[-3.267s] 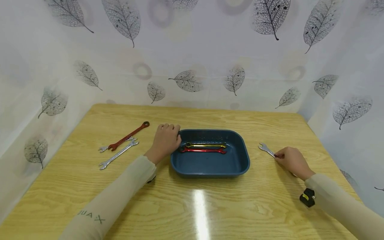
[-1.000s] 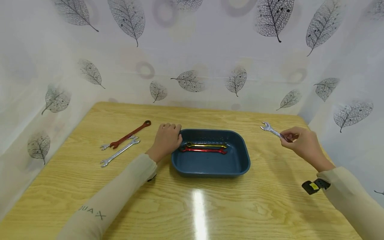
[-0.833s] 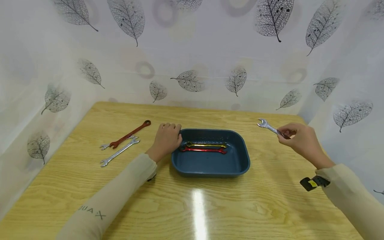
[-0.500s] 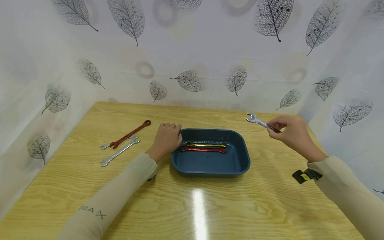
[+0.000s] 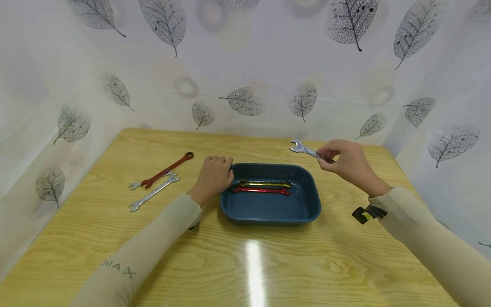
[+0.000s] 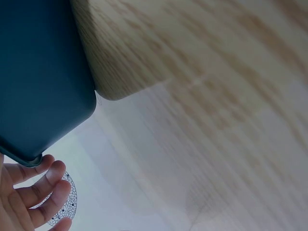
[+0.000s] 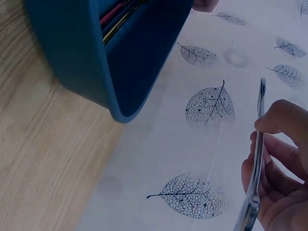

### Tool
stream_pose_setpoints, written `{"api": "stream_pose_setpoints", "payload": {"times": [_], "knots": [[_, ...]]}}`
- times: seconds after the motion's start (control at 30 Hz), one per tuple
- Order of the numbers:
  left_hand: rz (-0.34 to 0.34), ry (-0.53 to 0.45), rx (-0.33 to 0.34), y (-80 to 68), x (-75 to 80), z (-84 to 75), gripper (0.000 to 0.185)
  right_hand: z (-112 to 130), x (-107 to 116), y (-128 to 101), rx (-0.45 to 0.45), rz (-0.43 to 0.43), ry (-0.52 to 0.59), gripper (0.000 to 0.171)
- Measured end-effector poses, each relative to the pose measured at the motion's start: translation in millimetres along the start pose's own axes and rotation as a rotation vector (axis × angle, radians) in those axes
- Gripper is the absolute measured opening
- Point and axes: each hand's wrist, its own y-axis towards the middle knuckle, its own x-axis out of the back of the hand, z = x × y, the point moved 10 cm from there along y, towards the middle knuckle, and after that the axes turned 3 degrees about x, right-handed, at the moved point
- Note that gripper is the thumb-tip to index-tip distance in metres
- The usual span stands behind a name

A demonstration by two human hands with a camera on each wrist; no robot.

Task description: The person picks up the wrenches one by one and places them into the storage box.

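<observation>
My right hand (image 5: 347, 164) pinches a silver open-end wrench (image 5: 304, 149) between thumb and fingers, held in the air above the far right corner of a dark blue plastic bin (image 5: 268, 221). In the right wrist view the wrench (image 7: 259, 159) is seen edge-on, apart from the bin. My left hand (image 5: 213, 177) grips the bin's far left corner; in the left wrist view its fingers (image 6: 45, 185) curl at the rim. Inside the bin, a gold wrench (image 5: 266, 184) and a red wrench (image 5: 264, 190) lie side by side, the red one's left end in shadow.
Left of the bin, a dark red wrench (image 5: 166, 170) lies across a mostly covered silver wrench (image 5: 135, 186). Another silver wrench (image 5: 153, 194) lies just in front. A leaf-patterned cloth (image 5: 253, 64) hangs behind the wooden table (image 5: 299, 264).
My right hand has picked the silver wrench up from the table at the right, raised it and carried it left to the bin. The left hand keeps its place on the bin.
</observation>
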Motion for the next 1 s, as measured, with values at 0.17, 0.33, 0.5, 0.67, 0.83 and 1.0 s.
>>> {"api": "stream_pose_setpoints", "payload": {"times": [0.17, 0.33, 0.5, 0.67, 0.83, 1.0], "knots": [[0.003, -0.001, 0.001, 0.7, 0.2, 0.2, 0.023, 8.0, -13.6, 7.5, -0.008, 0.032, 0.047, 0.011], [-0.025, -0.003, -0.013, 0.0, 2.0, -0.4, 0.022, 14.6, -27.5, 12.4, -0.006, 0.069, 0.081, 0.012], [-0.021, 0.001, -0.022, -0.4, 3.6, -1.2, 0.025, 19.9, -40.6, 15.4, 0.003, 0.111, 0.089, 0.012], [0.048, 0.036, -0.020, 2.6, 0.2, 0.5, 0.030, 27.7, -50.3, 18.3, 0.034, 0.131, 0.094, 0.011], [0.117, 0.035, -0.011, 6.1, -1.0, 4.5, 0.029, 33.7, -59.6, 19.3, 0.044, 0.163, 0.110, 0.010], [0.168, 0.018, 0.000, 7.1, -0.7, 7.8, 0.023, 35.2, -71.5, 16.4, 0.036, 0.215, 0.134, 0.011]]}}
